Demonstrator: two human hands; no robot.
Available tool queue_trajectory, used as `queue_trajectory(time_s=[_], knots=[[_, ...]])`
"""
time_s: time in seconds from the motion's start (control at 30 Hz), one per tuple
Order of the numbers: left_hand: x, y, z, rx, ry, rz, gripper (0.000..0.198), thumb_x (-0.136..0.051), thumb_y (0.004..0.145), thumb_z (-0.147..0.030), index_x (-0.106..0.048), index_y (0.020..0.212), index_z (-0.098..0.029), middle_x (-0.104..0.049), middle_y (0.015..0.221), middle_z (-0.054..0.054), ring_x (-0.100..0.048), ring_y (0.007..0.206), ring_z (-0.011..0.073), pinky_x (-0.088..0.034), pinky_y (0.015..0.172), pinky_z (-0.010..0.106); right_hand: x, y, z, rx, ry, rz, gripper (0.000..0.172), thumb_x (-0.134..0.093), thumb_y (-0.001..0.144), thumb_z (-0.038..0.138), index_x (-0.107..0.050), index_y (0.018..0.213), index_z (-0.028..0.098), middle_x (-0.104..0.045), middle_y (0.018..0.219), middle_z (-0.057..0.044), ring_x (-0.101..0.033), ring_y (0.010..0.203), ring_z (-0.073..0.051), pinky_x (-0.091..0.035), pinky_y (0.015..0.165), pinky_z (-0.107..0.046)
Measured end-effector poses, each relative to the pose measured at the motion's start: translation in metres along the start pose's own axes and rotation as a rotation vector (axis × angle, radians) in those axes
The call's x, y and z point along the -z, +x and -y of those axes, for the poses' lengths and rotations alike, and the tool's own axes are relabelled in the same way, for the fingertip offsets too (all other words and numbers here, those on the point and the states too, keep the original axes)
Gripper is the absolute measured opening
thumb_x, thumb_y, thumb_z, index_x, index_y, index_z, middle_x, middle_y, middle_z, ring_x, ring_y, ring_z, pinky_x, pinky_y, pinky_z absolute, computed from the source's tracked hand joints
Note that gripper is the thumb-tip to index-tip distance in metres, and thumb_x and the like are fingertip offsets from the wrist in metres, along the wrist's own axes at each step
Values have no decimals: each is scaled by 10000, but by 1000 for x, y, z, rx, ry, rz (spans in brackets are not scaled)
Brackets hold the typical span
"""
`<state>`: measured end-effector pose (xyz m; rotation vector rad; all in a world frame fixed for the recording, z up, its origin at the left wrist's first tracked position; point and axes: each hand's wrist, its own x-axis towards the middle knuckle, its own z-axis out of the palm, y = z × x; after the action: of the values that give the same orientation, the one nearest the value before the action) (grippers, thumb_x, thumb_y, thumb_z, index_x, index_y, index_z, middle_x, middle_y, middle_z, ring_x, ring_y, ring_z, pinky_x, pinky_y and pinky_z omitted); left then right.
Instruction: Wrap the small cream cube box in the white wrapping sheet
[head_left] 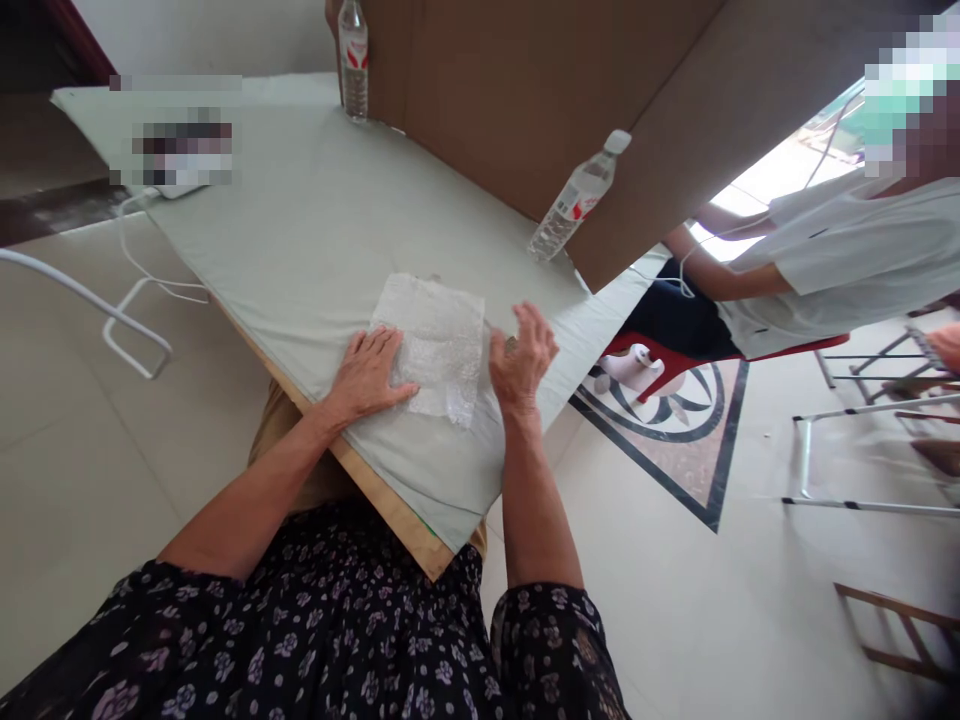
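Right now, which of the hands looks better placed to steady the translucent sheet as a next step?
Probably the left hand: it lies flat at the left edge of the translucent sheet, thumb over it. The right hand is beside the opposite edge, fingers raised.

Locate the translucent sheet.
In the head view, the translucent sheet lies just left of centre, on the cloth-covered table, between the left hand and the right hand.

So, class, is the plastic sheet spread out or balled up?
Spread out: the plastic sheet lies mostly flat on the table, the left hand at its edge.
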<state>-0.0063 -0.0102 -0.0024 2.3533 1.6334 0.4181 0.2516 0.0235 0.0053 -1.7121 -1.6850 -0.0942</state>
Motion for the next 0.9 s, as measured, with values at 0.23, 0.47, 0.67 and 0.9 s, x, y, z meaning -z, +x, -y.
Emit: queue_trajectory(time_s=[0.23, 0.47, 0.67, 0.9], knots=[[3, -1, -3, 17, -3, 6, 886, -658, 856, -513, -361, 1578, -94, -442, 1640, 234, -347, 1571, 382, -184, 1310, 548, 17, -9, -53, -306, 1, 118, 538, -634, 800, 319, -569, 1311, 162, -709, 1275, -187, -629, 1216, -359, -445, 1069, -596], [2, 0, -2, 24, 4, 14, 911, -646, 851, -527, -346, 1586, -81, -430, 1648, 235, -343, 1574, 381, -175, 1316, 540, 7, -8, -6, -48, 338, 160, 440, -663, 852, 369, -591, 1267, 245, -749, 1232, -99, -688, 1120, -262, -517, 1015, -467], [0, 0, -2, 27, -14, -1, 922, -660, 832, -513, -335, 1601, -123, -441, 1649, 208, -349, 1573, 372, -178, 1317, 537, -12, -16, 45, 143, 280, 437, 421, -661, 908, 308, -597, 1316, 228, -736, 1321, -105, -684, 1202, -282, -483, 1085, -481], [0, 1, -1, 25, -35, -16, 923, -670, 822, -506, -342, 1596, -125, -443, 1649, 206, -358, 1567, 371, -178, 1318, 541, -14, -19, 47, 136, 228, 482, 417, -636, 928, 287, -569, 1335, 222, -735, 1336, -86, -692, 1206, -274, -484, 1077, -477]])
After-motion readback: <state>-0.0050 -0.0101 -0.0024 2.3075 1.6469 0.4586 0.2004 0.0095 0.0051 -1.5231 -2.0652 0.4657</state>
